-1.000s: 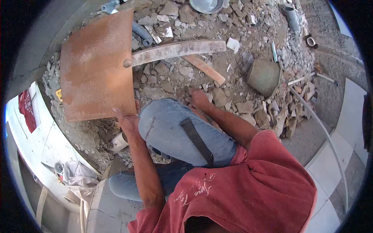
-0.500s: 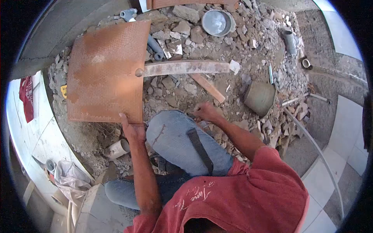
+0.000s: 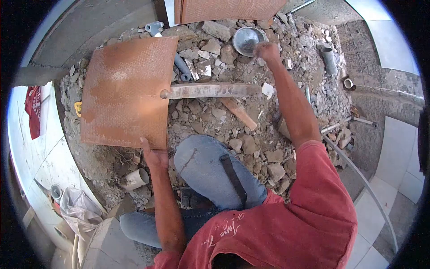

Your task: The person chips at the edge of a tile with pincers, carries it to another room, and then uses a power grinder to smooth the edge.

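Observation:
My left hand (image 3: pixel 156 158) grips the near lower edge of a large brown tile (image 3: pixel 127 96), its thumb on the upper face and its other fingers mostly hidden below. The tile has a textured, dusty face. My right hand (image 3: pixel 267 51) is closed at the right rim of a round metal pan (image 3: pixel 245 36) holding what looks like water. Whatever its fingers hold, if anything, I cannot make out. A long flat bar (image 3: pixel 215 91) runs rightward from the tile's right edge, above a short piece of wood (image 3: pixel 239 113).
Broken rubble (image 3: pixel 210 121) covers the ground around my knee. More brown tiles (image 3: pixel 228 10) stand at the back. A grey pipe (image 3: pixel 181 67), an upright pipe (image 3: pixel 329 60) and a white pipe end (image 3: pixel 136 178) stick out. My right arm partly hides a bucket (image 3: pixel 283 129).
My right hand has moved from beside my knee, up and forward to the metal pan. My left hand stays on the tile's edge. The view has shifted slightly.

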Demonstrator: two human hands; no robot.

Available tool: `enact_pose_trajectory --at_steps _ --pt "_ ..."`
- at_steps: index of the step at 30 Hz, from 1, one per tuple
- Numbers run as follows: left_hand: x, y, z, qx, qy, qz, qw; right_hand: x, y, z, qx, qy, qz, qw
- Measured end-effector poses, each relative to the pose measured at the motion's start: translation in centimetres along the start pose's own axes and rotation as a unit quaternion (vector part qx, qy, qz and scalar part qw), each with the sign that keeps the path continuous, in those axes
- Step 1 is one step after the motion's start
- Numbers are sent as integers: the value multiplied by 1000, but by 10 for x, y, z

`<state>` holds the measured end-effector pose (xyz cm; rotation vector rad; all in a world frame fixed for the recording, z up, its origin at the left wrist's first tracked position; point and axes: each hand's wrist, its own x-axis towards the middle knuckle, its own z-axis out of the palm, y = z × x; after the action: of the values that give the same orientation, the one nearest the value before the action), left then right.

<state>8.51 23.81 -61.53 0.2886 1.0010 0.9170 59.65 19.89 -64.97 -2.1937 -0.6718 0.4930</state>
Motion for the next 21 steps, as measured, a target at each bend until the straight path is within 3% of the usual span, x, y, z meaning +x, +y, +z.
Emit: enact_pose_trajectory --at_steps 2,6,8,10,12,14,15,17,21 --pt "0 -1 -4 -4 -8 3 1000 -22 -33 -11 -167 70 -43 983" --pt "3 -3 -11 -19 -21 -16 999 -29 -30 -39 -197 68 -108 972" --pt "-11 6 -4 -9 -4 -23 1000 -39 -41 -57 -239 -3 -48 970" --pt "-29 20 3 18 92 -112 989 -63 -66 -76 -250 0 -76 965" --pt "-57 40 4 41 119 -139 982 -87 -65 -91 -262 -24 -97 960" --pt "-96 65 4 59 146 -165 974 -90 -32 -104 -151 -100 -53 982" --pt "-119 82 10 89 113 -154 978 -112 -66 -107 -155 -123 -52 979" --pt "-160 110 23 111 90 -142 979 -169 -160 -134 -339 -221 -5 914" --pt "-237 124 28 205 110 -156 960 -252 -228 -168 -303 -301 41 903"
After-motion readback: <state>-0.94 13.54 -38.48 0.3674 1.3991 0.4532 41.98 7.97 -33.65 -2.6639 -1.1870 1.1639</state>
